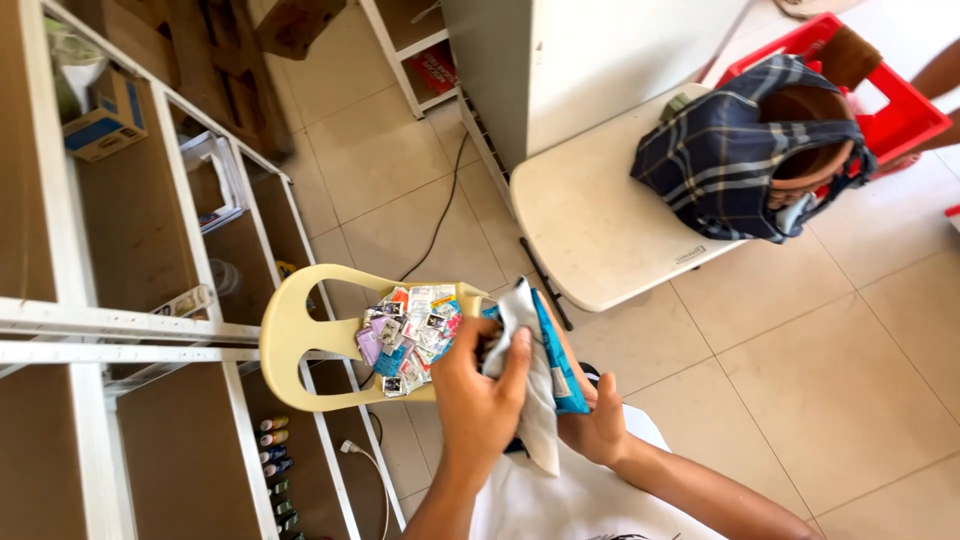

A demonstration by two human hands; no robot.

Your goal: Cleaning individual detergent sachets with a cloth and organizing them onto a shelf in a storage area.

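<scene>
This looks like a small shop, or the store room of one. On one side stand white shelves (pixel 160 330) split into many brown boxes, and most of them hold only a few things. One shelf has a cardboard box (pixel 105 118) on it, and low down stands a row of little bottles (pixel 275 465). A pale yellow plastic chair (pixel 320 340) carries a heap of small colourful packets (pixel 410 335), the kind that get sold one by one. The floor (pixel 800 360) is made of big light tiles. A red plastic crate (pixel 895 105) sits near a white folding table (pixel 590 220).
</scene>
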